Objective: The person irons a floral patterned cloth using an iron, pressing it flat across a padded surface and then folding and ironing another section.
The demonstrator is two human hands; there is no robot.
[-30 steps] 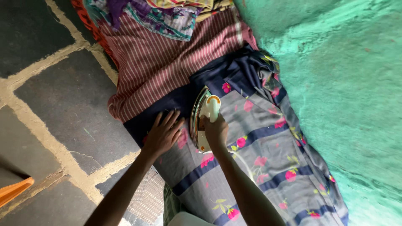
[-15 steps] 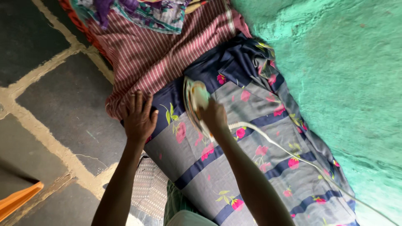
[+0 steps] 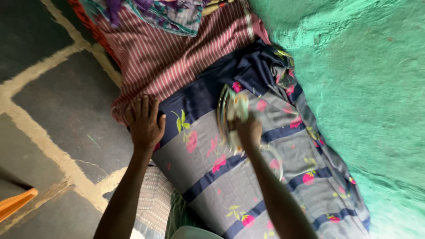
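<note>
My right hand point(image 3: 249, 131) grips the handle of a pale clothes iron point(image 3: 230, 111), blurred by motion, resting on a grey cloth with navy stripes and pink flowers point(image 3: 265, 177). A cord point(image 3: 273, 152) loops from the iron beside my forearm. My left hand point(image 3: 144, 123) lies flat, fingers spread, on the left edge of that cloth where it meets a maroon striped fabric point(image 3: 177, 57).
The fabrics lie on a dark stone floor with pale joints point(image 3: 48, 146). A green rough wall point(image 3: 363, 79) runs along the right. Crumpled colourful clothes point(image 3: 164, 11) sit at the top. An orange object point(image 3: 15, 203) pokes in at lower left.
My left hand has slid left, from beside the iron to the cloth's edge. The iron has moved a little up the cloth, and the view has shifted.
</note>
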